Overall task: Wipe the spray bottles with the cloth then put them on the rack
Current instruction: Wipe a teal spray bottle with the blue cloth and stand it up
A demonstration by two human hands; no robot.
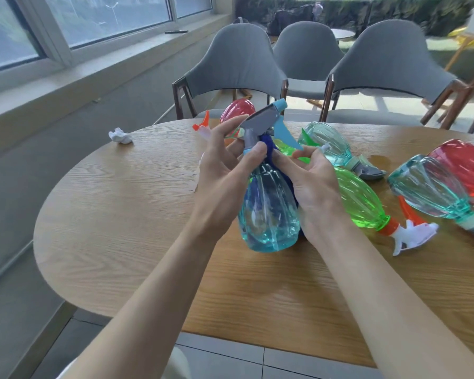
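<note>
So, early days: you're mid-wipe on the blue bottle (268, 212), upright over the middle of the counter (121, 242); can't tell if its base touches. Left hand (225, 173): thumb and fingers clamped on the neck, under the trigger head. Right hand (312, 187): fingers wrapped on the cloth (268, 146), pressing it to the bottle's right side. No rack in view, so I can't say any bottle is racked.

Left to wipe, at least five, all lying down:
- green bottle (359, 198), just right of your right hand
- teal bottle (427, 187) and red bottle (465, 162), at the right edge
- back teal bottle (326, 143), behind your hands
- far red bottle (237, 110), at the far rim

They crowd the right side; I'd mind your right wrist near the green bottle. Crumpled tissue (121, 135) far left, grey chairs (238, 64) beyond.
</note>
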